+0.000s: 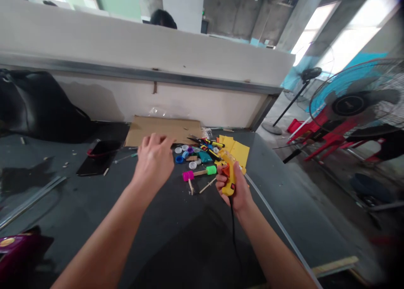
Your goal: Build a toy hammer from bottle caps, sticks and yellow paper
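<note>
Firmly clenched, the right hand [236,190] wraps a yellow glue gun [229,175], whose black cord [232,228] drops from the butt of the handle. The left hand [153,162] is released and holds nothing, its fingers [154,139] loosely curled above the worktop [176,242]. Just beside the right grip, toward the left hand, lies a pink-and-green mallet [198,174]. Bottle caps [184,153] sit beyond it, yellow paper [240,152] lies just ahead of the gun, and cardboard [158,130] lies farther ahead.

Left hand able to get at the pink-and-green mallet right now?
Likely yes. The left hand is open just beside the pink-and-green mallet, with nothing standing between them; the yellow glue gun in the right hand is on the mallet's far side.
</note>
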`<move>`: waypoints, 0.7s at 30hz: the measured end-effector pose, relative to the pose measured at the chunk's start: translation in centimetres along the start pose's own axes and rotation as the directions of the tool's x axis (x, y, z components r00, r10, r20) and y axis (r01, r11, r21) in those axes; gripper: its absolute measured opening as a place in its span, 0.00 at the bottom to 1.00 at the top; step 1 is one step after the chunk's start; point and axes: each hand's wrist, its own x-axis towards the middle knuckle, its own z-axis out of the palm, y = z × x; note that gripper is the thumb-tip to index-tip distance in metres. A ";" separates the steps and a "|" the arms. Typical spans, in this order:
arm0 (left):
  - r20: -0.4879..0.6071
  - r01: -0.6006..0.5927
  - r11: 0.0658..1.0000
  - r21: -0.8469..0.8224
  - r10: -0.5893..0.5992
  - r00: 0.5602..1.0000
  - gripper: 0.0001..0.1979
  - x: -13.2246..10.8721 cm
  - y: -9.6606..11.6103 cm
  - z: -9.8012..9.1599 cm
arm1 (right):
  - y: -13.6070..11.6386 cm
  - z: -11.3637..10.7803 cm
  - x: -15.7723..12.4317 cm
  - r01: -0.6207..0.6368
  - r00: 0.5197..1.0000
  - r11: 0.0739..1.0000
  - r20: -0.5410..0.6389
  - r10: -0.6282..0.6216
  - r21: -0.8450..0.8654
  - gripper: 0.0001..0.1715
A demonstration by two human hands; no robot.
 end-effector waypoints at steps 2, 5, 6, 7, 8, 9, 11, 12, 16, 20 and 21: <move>0.115 0.018 0.992 -0.126 -0.004 0.993 0.08 -0.7 2.4 0.9 | -0.3 -0.3 0.3 -0.031 0.999 0.999 -0.037 0.031 0.020 0.21; 0.593 0.122 0.918 -0.377 0.138 0.793 0.23 -2.9 5.7 2.8 | -0.5 -1.0 0.8 -0.004 0.995 0.999 -0.096 0.000 -0.041 0.22; 0.657 0.156 0.890 -0.428 0.187 0.731 0.25 -3.7 6.5 3.6 | -0.4 -1.2 0.9 0.015 0.993 0.996 -0.113 -0.024 -0.084 0.23; 0.683 0.208 0.861 -0.464 0.198 0.703 0.25 -4.5 7.2 4.4 | -0.3 -1.4 1.0 0.033 0.991 0.991 -0.123 -0.049 -0.132 0.23; 0.699 0.278 0.813 -0.511 0.205 0.685 0.25 -5.1 7.8 5.3 | -0.2 -1.6 1.0 0.042 0.990 0.982 -0.123 -0.066 -0.183 0.24; 0.709 0.364 0.737 -0.570 0.217 0.671 0.24 -5.7 8.2 6.2 | 0.0 -1.8 1.0 0.040 0.991 0.971 -0.113 -0.068 -0.234 0.24; 0.741 0.539 0.568 -0.622 0.204 0.639 0.21 -6.5 8.8 7.8 | 0.3 -2.1 0.8 -0.020 0.997 0.943 -0.080 -0.007 -0.331 0.24; 0.753 0.596 0.512 -0.619 0.173 0.635 0.19 -6.8 9.0 8.5 | 0.3 -2.2 0.8 -0.068 0.997 0.926 -0.070 0.045 -0.372 0.24; 0.743 0.646 0.446 -0.619 0.068 0.665 0.17 -7.9 9.8 10.0 | 0.4 -2.4 0.4 -0.150 0.989 0.887 -0.078 0.129 -0.436 0.23; 0.713 0.643 0.389 -0.660 0.055 0.699 0.17 -8.6 10.5 10.2 | 0.5 -2.2 0.0 -0.054 0.998 0.877 -0.054 0.032 -0.477 0.22; 0.707 0.638 0.389 -0.665 0.053 0.705 0.17 -8.6 10.6 10.3 | 0.5 -2.2 -0.2 -0.031 0.998 0.866 -0.057 0.002 -0.499 0.23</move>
